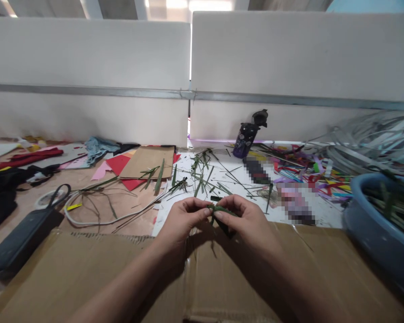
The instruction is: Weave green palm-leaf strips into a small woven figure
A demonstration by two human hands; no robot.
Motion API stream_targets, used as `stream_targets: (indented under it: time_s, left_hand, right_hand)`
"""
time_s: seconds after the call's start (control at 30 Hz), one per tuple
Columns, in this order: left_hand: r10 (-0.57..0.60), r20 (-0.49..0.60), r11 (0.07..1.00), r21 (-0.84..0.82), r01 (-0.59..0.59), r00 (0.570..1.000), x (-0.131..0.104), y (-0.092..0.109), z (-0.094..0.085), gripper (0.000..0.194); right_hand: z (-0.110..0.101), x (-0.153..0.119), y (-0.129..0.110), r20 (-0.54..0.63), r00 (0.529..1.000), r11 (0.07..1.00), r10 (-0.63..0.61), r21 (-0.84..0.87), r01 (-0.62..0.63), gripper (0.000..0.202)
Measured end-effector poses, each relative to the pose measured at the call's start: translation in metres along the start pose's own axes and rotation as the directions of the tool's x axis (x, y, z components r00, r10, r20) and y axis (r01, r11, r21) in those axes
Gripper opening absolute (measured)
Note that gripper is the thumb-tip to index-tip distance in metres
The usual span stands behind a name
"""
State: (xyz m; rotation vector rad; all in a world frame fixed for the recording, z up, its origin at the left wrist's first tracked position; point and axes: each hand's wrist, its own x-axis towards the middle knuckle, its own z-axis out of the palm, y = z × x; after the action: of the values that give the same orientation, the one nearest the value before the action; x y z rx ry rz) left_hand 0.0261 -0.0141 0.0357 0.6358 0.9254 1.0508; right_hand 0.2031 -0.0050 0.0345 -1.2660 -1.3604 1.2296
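Observation:
Both hands meet over the near cardboard [121, 269], pinching green leaf strips [224, 210] between thumbs and fingertips. My left hand [185, 220] grips the strips from the left, its thumb at their crossing. From the right, my right hand [244, 220] pinches the same strips, with its thumb pressed on a broad green piece. Thin ends of the strips hang below the fingers. Just beyond the hands, a spiky green leaf figure [202, 162] and loose leaf bits lie on a white sheet [188, 157]. How the strips cross between the fingertips is partly hidden.
A blue basin [363, 215] with green leaves stands at the right. Behind are a dark bottle [245, 140] with its lid up and colourful strips [303, 168]. On the left lie a dark speaker-like box [23, 237], a white cable [87, 223] and a brown board [148, 162]. White panels [87, 54] close the back.

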Motion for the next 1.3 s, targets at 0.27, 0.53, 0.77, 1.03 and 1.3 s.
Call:
stream_targets:
  time_s: [0.27, 0.53, 0.77, 1.03, 1.3]
  left_hand:
    - [0.015, -0.044, 1.0, 0.012, -0.014, 0.999, -0.001, -0.005, 0.004, 0.032]
    - [0.023, -0.025, 1.0, -0.013, -0.023, 0.999, 0.004, -0.007, 0.0, 0.037]
    - [0.013, -0.015, 1.0, -0.001, -0.013, 1.0, 0.003, -0.007, 0.002, 0.034]
    - [0.114, -0.08, 0.993, -0.007, -0.114, 0.99, 0.007, -0.002, -0.001, 0.026]
    - [0.14, -0.084, 0.99, 0.012, -0.139, 0.987, 0.008, 0.0, -0.001, 0.031]
  right_hand:
    - [0.005, 0.0, 0.011, -0.107, 0.989, 0.984, -0.103, -0.155, 0.086, 0.012]
    - [0.006, 0.001, 0.004, -0.063, 0.997, 0.999, -0.048, 0.001, 0.048, 0.021]
    - [0.006, 0.004, 0.008, -0.088, 0.996, 0.998, 0.017, 0.062, -0.011, 0.027]
    - [-0.002, 0.002, -0.003, -0.098, 0.995, 0.993, -0.007, 0.12, 0.019, 0.022]
    - [0.001, 0.006, 0.003, -0.197, 0.978, 0.997, -0.07, -0.034, 0.065, 0.019]
